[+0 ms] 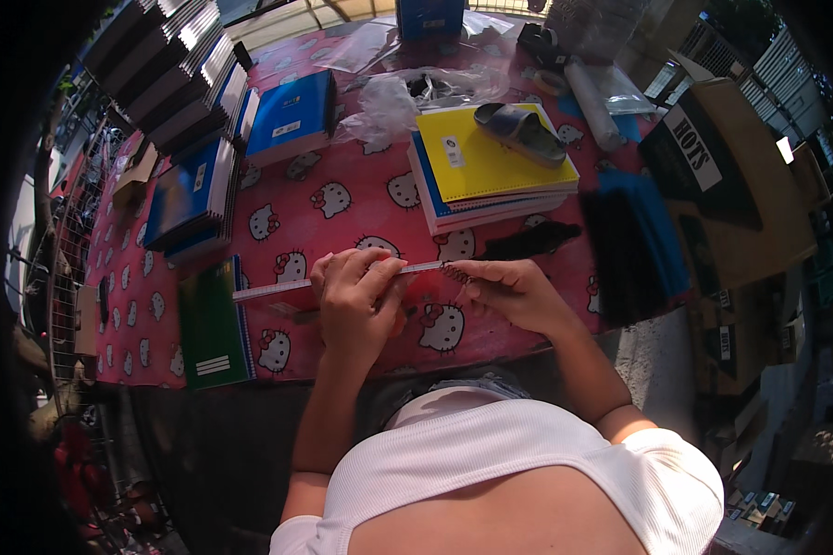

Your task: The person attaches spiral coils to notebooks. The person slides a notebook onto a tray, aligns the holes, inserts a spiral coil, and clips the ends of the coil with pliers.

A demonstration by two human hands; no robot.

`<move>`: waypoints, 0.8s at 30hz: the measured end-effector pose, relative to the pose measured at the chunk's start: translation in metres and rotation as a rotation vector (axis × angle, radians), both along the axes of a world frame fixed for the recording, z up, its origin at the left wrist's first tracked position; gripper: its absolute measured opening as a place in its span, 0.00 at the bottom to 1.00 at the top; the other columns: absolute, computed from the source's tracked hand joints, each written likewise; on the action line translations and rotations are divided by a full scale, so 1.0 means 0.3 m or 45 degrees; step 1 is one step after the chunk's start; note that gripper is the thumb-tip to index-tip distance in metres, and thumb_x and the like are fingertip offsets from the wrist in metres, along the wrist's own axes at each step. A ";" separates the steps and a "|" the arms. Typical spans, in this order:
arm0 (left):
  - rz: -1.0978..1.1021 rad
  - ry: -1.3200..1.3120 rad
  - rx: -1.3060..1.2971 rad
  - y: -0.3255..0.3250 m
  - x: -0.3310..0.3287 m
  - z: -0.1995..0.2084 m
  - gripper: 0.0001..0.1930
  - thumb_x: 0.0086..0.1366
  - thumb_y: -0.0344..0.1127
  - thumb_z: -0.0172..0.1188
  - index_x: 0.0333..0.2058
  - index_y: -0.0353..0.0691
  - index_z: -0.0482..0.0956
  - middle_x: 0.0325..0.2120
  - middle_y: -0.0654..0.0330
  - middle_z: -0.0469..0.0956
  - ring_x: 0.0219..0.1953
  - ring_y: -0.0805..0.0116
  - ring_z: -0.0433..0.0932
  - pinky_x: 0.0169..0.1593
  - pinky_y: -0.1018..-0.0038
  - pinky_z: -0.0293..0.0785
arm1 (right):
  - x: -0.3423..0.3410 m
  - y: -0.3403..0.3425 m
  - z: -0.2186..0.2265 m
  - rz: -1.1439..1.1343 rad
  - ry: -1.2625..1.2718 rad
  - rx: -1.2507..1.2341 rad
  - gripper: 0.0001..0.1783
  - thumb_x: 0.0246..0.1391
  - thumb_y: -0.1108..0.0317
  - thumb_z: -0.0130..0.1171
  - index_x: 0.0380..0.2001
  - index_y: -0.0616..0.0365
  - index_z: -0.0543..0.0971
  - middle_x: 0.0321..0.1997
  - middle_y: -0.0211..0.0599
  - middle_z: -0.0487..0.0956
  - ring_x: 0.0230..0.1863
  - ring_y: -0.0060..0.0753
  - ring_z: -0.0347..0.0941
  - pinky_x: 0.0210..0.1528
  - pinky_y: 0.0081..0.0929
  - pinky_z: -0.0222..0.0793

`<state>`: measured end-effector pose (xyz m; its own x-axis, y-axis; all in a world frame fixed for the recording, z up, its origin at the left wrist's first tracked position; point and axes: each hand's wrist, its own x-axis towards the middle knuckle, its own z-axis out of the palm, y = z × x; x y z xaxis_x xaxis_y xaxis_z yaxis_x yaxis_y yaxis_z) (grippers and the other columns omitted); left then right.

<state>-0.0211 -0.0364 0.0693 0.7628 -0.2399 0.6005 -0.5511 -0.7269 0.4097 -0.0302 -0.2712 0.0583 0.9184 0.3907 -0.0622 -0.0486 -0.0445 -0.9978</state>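
My left hand (354,291) is closed over a thin white notebook (273,289), seen edge-on above the table's front part. Its long white edge looks dotted, as if punched with holes. At the right end of that edge, my right hand (518,291) pinches a small dark wire coil (455,272) between thumb and fingers. The coil touches or nearly touches the notebook's corner; how far it is threaded is too small to tell. Left of my left hand, a green spiral notebook (215,324) lies on the pink patterned tablecloth (329,227).
A yellow notebook (491,176) tops a pile, with a dark slipper (520,132) on it. Blue notebooks (292,116) and a tall stack (171,79) stand at the left. Crumpled clear plastic (389,102) lies at the back. Cardboard boxes (759,213) stand at the right.
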 end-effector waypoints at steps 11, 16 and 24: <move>0.045 0.058 -0.068 -0.024 -0.001 0.000 0.10 0.53 0.42 0.69 0.32 0.46 0.86 0.27 0.67 0.82 0.35 0.71 0.77 0.53 0.65 0.54 | 0.095 0.018 0.056 -0.228 -0.871 -0.413 0.13 0.42 0.77 0.66 0.36 0.58 0.84 0.33 0.37 0.80 0.34 0.35 0.79 0.37 0.27 0.74; 0.038 0.060 -0.076 -0.024 -0.003 -0.009 0.12 0.55 0.46 0.66 0.32 0.47 0.86 0.28 0.67 0.82 0.35 0.70 0.75 0.55 0.62 0.54 | 0.132 0.041 0.091 -0.143 -0.797 -0.375 0.10 0.40 0.80 0.65 0.30 0.59 0.82 0.31 0.35 0.79 0.34 0.33 0.77 0.37 0.26 0.73; 0.041 0.058 -0.123 -0.032 -0.015 -0.008 0.10 0.54 0.44 0.68 0.32 0.47 0.86 0.28 0.67 0.82 0.35 0.71 0.75 0.56 0.63 0.53 | 0.150 0.026 0.120 0.214 -0.322 -0.297 0.06 0.43 0.78 0.64 0.29 0.61 0.82 0.27 0.36 0.79 0.33 0.27 0.76 0.37 0.26 0.71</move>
<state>-0.0256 -0.0458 0.0668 0.7961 -0.1576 0.5843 -0.5075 -0.6998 0.5027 0.0149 -0.2635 0.0944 0.8406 0.5390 0.0531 0.2247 -0.2579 -0.9397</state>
